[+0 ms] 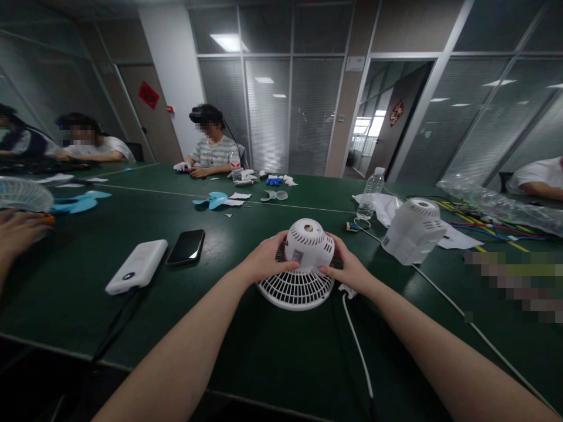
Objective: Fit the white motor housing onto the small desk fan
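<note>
A white fan motor housing point(308, 241) with vent slots sits over a round white fan grille point(295, 291), which lies on the green table. My left hand point(269, 257) is wrapped round the housing's left side, its thumb across the front. On the opposite side my right hand point(347, 265) grips the housing too, thumb near its lower edge. Close by my right hand rests a small white connector point(347, 291) with a white cable point(358, 346) running toward me. Whether the housing is fastened to the grille cannot be made out.
A white fan base point(416, 231) stands at right, its cable trailing forward. Beyond are a water bottle point(372, 193) and wires. A power bank point(137, 266) and phone point(186, 246) lie left. Blue fan blades point(212, 200) lie farther back. Several people sit around the table.
</note>
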Demonstrator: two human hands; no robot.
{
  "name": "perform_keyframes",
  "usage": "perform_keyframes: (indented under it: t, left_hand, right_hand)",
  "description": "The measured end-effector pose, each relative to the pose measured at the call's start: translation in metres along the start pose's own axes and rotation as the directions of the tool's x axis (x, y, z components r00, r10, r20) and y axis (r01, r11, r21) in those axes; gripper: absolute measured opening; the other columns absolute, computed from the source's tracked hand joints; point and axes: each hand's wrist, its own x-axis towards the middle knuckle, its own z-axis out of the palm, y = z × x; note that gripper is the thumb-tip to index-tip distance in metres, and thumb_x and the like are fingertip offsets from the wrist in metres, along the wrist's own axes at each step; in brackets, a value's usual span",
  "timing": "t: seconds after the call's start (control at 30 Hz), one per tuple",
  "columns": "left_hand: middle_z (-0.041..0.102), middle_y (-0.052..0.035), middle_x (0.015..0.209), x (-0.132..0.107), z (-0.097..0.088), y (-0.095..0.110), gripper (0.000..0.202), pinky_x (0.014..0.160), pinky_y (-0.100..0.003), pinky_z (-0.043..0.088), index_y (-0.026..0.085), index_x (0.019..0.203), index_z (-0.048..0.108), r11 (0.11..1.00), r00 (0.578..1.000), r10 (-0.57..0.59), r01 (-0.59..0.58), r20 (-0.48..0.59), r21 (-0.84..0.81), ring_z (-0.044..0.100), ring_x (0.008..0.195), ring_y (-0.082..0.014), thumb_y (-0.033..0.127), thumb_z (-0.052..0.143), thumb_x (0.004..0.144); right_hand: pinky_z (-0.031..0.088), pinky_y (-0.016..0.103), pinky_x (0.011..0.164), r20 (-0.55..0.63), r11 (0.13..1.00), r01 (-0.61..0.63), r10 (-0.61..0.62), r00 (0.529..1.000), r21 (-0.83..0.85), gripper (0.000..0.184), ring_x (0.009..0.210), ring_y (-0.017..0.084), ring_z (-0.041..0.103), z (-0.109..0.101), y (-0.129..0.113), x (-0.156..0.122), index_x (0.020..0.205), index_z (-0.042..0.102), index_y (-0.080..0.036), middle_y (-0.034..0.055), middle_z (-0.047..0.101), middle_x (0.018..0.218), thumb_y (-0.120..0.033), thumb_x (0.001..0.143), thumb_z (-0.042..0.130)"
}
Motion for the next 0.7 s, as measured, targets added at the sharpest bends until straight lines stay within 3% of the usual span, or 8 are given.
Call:
perform_keyframes:
  t: [0.7]
  left_hand:
    - [0.053,-0.0104,0.133,0.0009,0.0009,-0.0013,0.073,0.098,-0.049,0.045,0.024,0.134,0.038,1.000,1.000,0.005,-0.005,0.021,0.005,0.054,0.117,-0.0296,0.040,0.071,0.071]
  right_hand:
    - [0.043,0.052,0.099,0.024,0.999,-0.034,0.034,0.999,-0.028,0.086,0.124,0.031,0.049,0.0004,-0.0031,0.0006,0.146,0.020,-0.034,0.0083,0.047,0.140,-0.035,0.076,0.071]
